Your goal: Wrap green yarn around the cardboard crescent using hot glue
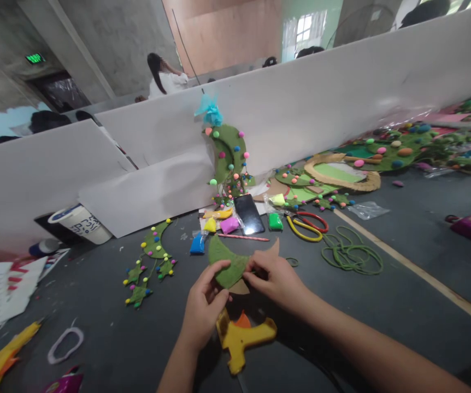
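Between my hands is a crescent of green felt (224, 257) over brown cardboard (241, 287), whose tip also shows beyond my right hand. My left hand (202, 305) grips the crescent's near left side between thumb and fingers. The fingers of my right hand (274, 277) are pinched together at the felt's right edge; what lies between the fingertips is partly hidden. Just below them a yellow glue gun (246, 334) with an orange trigger lies on the dark table. A finished-looking crescent with colored balls and hanging stars (155, 244) lies to the left.
Scissors (307, 226), a tangled green cord (352, 254), a phone (249, 214) and packets of colored clay (230, 225) lie beyond my hands. A paper cup (86, 222) leans at left. White dividers (280, 114) stand behind; a second glue gun (8, 352) is at lower left.
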`<action>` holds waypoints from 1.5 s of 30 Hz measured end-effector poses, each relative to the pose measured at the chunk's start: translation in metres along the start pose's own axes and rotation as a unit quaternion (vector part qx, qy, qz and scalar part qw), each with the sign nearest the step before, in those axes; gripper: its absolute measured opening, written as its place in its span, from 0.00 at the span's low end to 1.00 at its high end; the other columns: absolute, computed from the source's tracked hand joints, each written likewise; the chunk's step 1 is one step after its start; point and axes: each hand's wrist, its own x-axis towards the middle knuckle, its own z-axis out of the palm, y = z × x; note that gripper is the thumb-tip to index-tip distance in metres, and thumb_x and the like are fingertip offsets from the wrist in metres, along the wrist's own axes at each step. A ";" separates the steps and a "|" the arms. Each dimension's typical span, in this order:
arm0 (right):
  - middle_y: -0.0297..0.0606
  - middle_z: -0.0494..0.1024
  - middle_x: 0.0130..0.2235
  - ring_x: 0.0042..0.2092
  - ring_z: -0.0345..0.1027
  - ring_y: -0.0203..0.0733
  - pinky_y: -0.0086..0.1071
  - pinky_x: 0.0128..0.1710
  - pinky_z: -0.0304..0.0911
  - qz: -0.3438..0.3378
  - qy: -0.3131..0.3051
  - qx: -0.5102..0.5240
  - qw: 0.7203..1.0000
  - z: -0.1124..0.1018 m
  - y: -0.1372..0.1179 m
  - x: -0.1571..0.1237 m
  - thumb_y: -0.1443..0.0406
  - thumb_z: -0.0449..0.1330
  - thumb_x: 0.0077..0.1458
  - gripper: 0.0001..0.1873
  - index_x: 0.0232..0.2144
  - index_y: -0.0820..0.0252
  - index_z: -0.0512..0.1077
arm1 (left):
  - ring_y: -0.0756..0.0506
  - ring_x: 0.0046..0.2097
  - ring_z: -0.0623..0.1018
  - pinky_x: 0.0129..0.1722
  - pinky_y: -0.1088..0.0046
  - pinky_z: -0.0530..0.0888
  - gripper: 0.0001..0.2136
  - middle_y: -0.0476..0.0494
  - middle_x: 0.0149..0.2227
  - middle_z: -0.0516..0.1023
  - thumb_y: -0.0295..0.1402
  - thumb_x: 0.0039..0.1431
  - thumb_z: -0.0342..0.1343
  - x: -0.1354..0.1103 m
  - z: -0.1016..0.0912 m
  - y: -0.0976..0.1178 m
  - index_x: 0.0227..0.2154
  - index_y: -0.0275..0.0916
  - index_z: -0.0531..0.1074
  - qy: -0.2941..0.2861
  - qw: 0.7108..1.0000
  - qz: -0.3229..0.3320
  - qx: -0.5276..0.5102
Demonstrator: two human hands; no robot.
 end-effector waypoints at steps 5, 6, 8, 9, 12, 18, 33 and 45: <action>0.29 0.66 0.25 0.28 0.60 0.34 0.27 0.27 0.50 -0.013 0.011 -0.008 1.000 0.003 0.000 -0.003 0.69 0.58 0.52 0.06 0.24 0.59 0.66 | 0.43 0.42 0.78 0.41 0.71 0.74 0.20 0.39 0.44 0.77 0.26 0.44 0.57 0.001 0.002 -0.003 0.45 0.37 0.71 0.009 1.000 0.012 0.009; 0.29 0.66 0.25 0.28 0.60 0.34 0.27 0.27 0.50 -0.013 0.011 -0.009 1.000 0.004 0.000 -0.003 0.69 0.58 0.51 0.06 0.24 0.59 0.66 | 0.43 0.43 0.78 0.42 0.71 0.74 0.20 0.39 0.43 0.77 0.26 0.44 0.57 0.002 0.002 -0.004 0.44 0.37 0.71 0.015 1.000 0.018 0.019; 0.28 0.66 0.25 0.28 0.60 0.34 0.27 0.27 0.50 -0.012 0.010 -0.009 1.000 0.005 0.000 -0.003 0.69 0.59 0.51 0.06 0.23 0.59 0.65 | 0.44 0.42 0.77 0.42 0.71 0.73 0.19 0.40 0.43 0.77 0.26 0.45 0.57 0.003 0.001 -0.005 0.43 0.37 0.71 0.028 0.998 0.028 0.038; 0.28 0.66 0.25 0.28 0.60 0.34 0.27 0.27 0.50 -0.012 0.010 -0.010 1.000 0.005 0.000 -0.003 0.69 0.59 0.51 0.07 0.23 0.58 0.65 | 0.44 0.42 0.77 0.41 0.72 0.73 0.18 0.40 0.42 0.77 0.26 0.45 0.56 0.003 0.001 -0.006 0.43 0.37 0.71 0.035 0.998 0.032 0.047; 0.29 0.66 0.25 0.27 0.59 0.34 0.27 0.27 0.50 -0.002 0.009 -0.008 1.000 0.005 0.000 -0.002 0.69 0.58 0.50 0.06 0.23 0.59 0.65 | 0.44 0.43 0.77 0.42 0.72 0.73 0.18 0.41 0.44 0.76 0.25 0.46 0.55 0.004 0.000 -0.009 0.43 0.37 0.71 0.049 0.995 0.042 0.074; 0.29 0.67 0.25 0.28 0.60 0.34 0.27 0.27 0.50 0.019 0.009 -0.012 1.000 0.007 0.002 -0.002 0.70 0.57 0.50 0.05 0.24 0.59 0.65 | 0.44 0.44 0.76 0.44 0.71 0.72 0.18 0.42 0.45 0.75 0.25 0.47 0.53 0.003 0.000 -0.011 0.44 0.38 0.70 0.056 0.991 0.047 0.116; 0.30 0.69 0.25 0.27 0.61 0.35 0.27 0.27 0.50 0.035 0.000 -0.027 0.999 0.009 0.001 -0.001 0.71 0.57 0.49 0.06 0.23 0.59 0.66 | 0.44 0.44 0.76 0.45 0.70 0.71 0.17 0.43 0.42 0.75 0.25 0.47 0.53 0.004 0.002 -0.017 0.43 0.38 0.69 0.051 0.994 0.035 0.086; 0.31 0.70 0.25 0.27 0.61 0.36 0.27 0.26 0.50 0.047 -0.006 -0.026 0.999 0.011 0.003 -0.002 0.70 0.57 0.49 0.05 0.23 0.59 0.66 | 0.43 0.47 0.75 0.47 0.68 0.69 0.17 0.42 0.44 0.74 0.23 0.49 0.50 0.005 0.002 -0.019 0.44 0.39 0.68 0.040 0.988 0.062 0.135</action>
